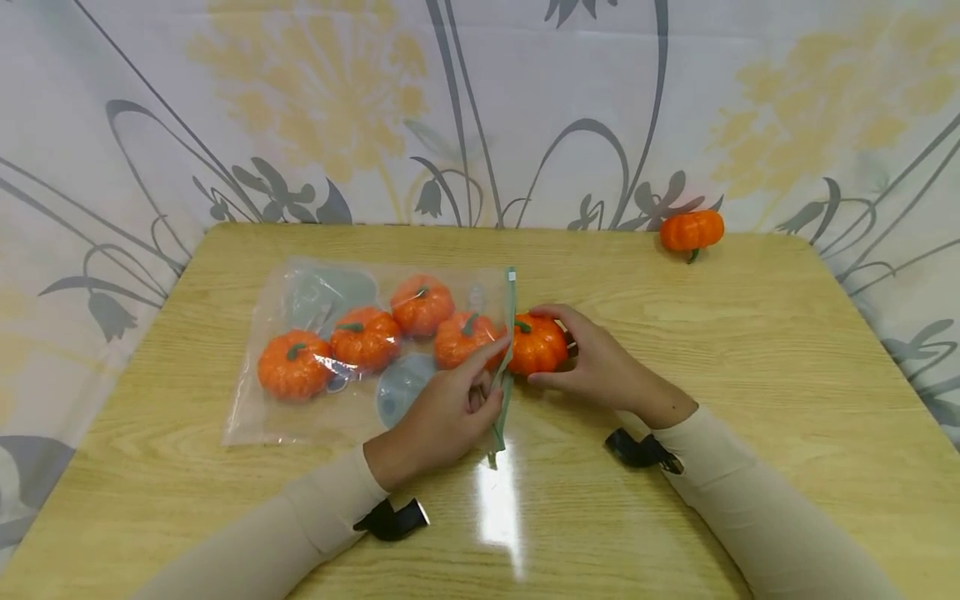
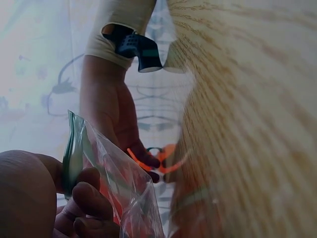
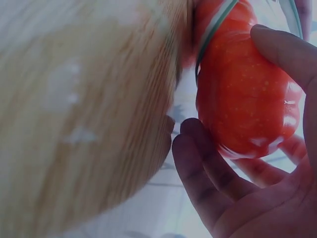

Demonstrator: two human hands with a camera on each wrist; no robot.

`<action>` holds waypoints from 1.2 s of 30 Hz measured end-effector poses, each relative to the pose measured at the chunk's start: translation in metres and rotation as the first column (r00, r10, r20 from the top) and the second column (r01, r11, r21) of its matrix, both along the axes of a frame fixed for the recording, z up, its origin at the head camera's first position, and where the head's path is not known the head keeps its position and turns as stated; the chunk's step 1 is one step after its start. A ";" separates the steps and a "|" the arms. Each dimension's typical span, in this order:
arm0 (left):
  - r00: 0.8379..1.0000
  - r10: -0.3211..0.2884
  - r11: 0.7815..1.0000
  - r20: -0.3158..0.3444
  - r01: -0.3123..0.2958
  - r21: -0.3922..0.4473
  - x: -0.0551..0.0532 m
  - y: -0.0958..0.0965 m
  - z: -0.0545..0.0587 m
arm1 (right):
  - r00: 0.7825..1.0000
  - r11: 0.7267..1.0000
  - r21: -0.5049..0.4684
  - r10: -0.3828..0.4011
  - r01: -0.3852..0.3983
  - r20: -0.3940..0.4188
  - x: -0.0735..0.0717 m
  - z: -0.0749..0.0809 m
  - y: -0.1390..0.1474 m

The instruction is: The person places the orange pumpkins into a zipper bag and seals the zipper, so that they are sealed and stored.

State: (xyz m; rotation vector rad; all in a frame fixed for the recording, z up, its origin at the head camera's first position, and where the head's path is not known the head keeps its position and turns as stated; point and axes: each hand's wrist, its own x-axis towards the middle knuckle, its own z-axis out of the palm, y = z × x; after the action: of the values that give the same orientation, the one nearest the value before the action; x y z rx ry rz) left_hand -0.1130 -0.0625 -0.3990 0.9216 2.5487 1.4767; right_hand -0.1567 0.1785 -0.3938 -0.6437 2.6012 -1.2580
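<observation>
A clear zip bag point(image 1: 322, 425) with a green zip edge point(image 1: 512, 308) lies flat on the table, its mouth facing right. Several small orange pumpkins point(image 1: 295, 364) with green stems rest inside it. My left hand point(image 1: 442, 412) pinches the zip edge at the bag's mouth between thumb and fingers. With its thumb and fingers curled round it, my right hand point(image 1: 603, 362) grips another pumpkin point(image 1: 542, 346) right at the mouth. In the right wrist view the green zip edge crosses over the far side of this gripped pumpkin point(image 3: 247, 94).
One more orange pumpkin point(image 1: 692, 231) lies on its side at the back right edge of the wooden table point(image 1: 735, 333). Behind the table hangs a floral-patterned cloth point(image 1: 525, 100). Black wrist-worn devices point(image 1: 393, 520) sit at both sleeves.
</observation>
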 end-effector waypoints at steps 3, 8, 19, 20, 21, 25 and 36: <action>1.000 0.003 1.000 0.001 -0.003 -0.012 0.000 -0.001 0.000 | 1.000 1.000 0.009 0.015 -0.015 -0.015 0.001 0.002 -0.002; 1.000 -0.005 1.000 -0.001 0.005 -0.014 -0.001 -0.001 0.001 | 0.999 1.000 0.010 0.018 -0.017 -0.034 0.001 0.004 -0.003; 0.999 -0.046 0.999 0.002 0.046 -0.011 0.000 0.000 0.000 | 0.998 1.000 -0.001 0.010 -0.010 -0.063 0.001 0.003 -0.003; 0.999 -0.047 0.999 0.003 0.047 -0.012 0.000 0.000 0.001 | 0.998 1.000 -0.003 0.011 -0.012 -0.068 0.001 0.002 -0.003; 0.999 -0.046 0.999 0.003 0.046 -0.014 0.000 0.000 0.001 | 0.997 1.000 -0.007 0.013 -0.013 -0.071 0.001 0.002 -0.003; 0.999 -0.043 0.999 0.007 0.044 -0.022 0.000 0.000 0.002 | 0.997 1.000 -0.018 0.024 -0.025 -0.073 0.001 0.003 -0.004; 0.999 -0.046 0.998 0.007 0.046 -0.033 0.000 0.000 0.000 | 0.997 0.999 0.000 0.045 -0.045 -0.065 0.004 0.003 -0.007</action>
State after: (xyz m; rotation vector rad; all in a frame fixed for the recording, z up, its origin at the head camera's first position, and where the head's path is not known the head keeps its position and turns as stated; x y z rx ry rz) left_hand -0.1133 -0.0624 -0.3993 0.9624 2.5215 1.4187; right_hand -0.1531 0.1715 -0.3909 -0.7515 2.6225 -1.2455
